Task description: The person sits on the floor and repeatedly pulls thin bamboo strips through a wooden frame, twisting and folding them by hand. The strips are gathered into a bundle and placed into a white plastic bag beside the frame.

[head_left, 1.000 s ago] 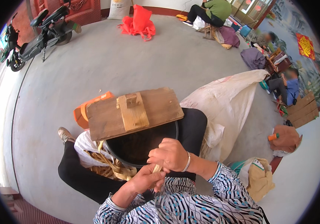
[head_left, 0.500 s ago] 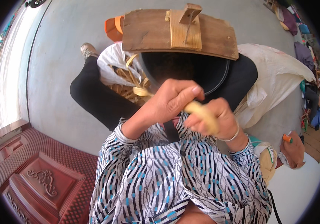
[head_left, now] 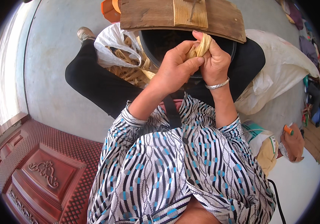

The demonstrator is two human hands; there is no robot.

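Note:
A twisted bundle of pale yellow dried plant strips (head_left: pixel 204 44) sits between my two hands, over the dark tub (head_left: pixel 152 46) in my lap. My left hand (head_left: pixel 177 67) is closed on its near side, thumb pressed toward the right hand. My right hand (head_left: pixel 217 62), with a silver bangle at the wrist, wraps the strips from the other side, and part of them shows above its fingers. Just beyond lies a wooden board (head_left: pixel 148 15) across the tub's far rim, carrying a lighter block (head_left: pixel 184 14) with a nail or wire in it. Inside the tub it is too dark to make out.
To the left, a white plastic bag (head_left: pixel 105 42) holds loose tan strips (head_left: pixel 130 77). An orange object (head_left: pixel 109 11) stands behind the board. A large white sack (head_left: pixel 279 63) spreads at the right. Lower left is a carved red-brown panel (head_left: pixel 51 170); bags (head_left: pixel 268 151) lie lower right.
Both hands have moved up and away from my body, now over the tub. The strip bundle went with them, and the right hand has turned upright around it.

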